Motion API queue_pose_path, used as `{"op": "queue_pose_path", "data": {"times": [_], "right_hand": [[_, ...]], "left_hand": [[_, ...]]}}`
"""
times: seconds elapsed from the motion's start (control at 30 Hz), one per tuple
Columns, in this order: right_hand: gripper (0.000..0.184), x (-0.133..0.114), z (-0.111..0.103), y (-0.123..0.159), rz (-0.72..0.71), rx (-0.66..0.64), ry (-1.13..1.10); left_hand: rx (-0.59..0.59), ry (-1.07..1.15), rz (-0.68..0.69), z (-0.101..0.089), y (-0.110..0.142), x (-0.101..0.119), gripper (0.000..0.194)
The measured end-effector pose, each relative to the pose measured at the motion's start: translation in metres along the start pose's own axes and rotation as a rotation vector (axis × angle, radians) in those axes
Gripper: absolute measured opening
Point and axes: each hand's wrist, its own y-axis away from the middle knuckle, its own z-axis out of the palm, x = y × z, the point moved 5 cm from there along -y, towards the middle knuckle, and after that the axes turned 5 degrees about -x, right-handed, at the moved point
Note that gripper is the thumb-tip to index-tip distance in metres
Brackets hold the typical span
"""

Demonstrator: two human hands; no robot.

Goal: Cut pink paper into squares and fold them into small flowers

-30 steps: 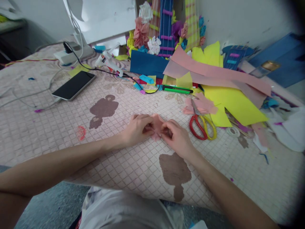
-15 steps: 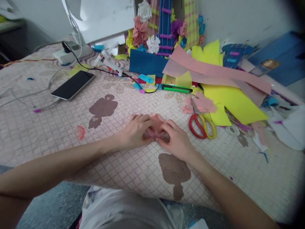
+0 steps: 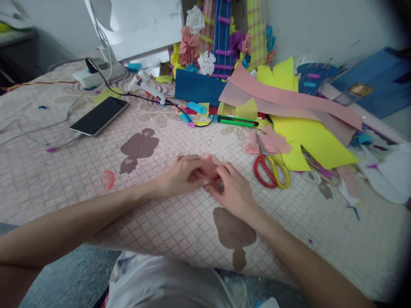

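Observation:
A small piece of pink paper (image 3: 210, 163) is held between both hands, low over the patterned tablecloth (image 3: 180, 231). My left hand (image 3: 183, 175) is closed on its left side, thumb and fingertips pinching. From the right, my right hand (image 3: 233, 188) pinches the same paper between thumb and forefinger. The lower part of the paper is mostly hidden by the fingers. Right of my right hand lie scissors (image 3: 271, 171) with one red and one yellow handle, their blades over a stack of pink paper pieces (image 3: 272, 141).
Behind are a green utility knife (image 3: 237, 121), a white glue gun (image 3: 147, 87) with a black cord, and blue paper (image 3: 197, 90). Yellow sheets (image 3: 314, 141) and pink strips (image 3: 295, 100) lie at right. A phone (image 3: 99, 116) and a power strip (image 3: 96, 75) are at left.
The fingers have shifted slightly on the pink paper, and the fold visible between the hands is now more covered. Both hands stay in nearly the same place.

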Motion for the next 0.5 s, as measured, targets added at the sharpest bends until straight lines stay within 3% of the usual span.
{"op": "queue_pose_path", "data": {"times": [0.1,0.27,0.33,0.43,0.5], "right_hand": [[0.022,0.000,0.000,0.000,0.001,0.006,0.002],[0.024,0.002,-0.001,0.001,0.002,0.037,-0.005],[0.026,0.002,0.000,0.001,-0.001,0.047,-0.010],[0.027,0.002,0.000,0.001,-0.013,0.055,-0.041],[0.027,0.004,0.000,0.001,-0.005,0.058,-0.089]], "left_hand": [[0.157,0.001,-0.007,-0.005,0.002,-0.004,0.003],[0.288,-0.275,-0.040,-0.013,0.012,-0.005,0.011],[0.247,-0.272,0.035,-0.012,0.013,0.001,0.010],[0.061,-0.101,0.261,0.000,0.010,0.017,0.013],[-0.019,0.010,0.329,0.007,0.008,0.023,0.017]]}}
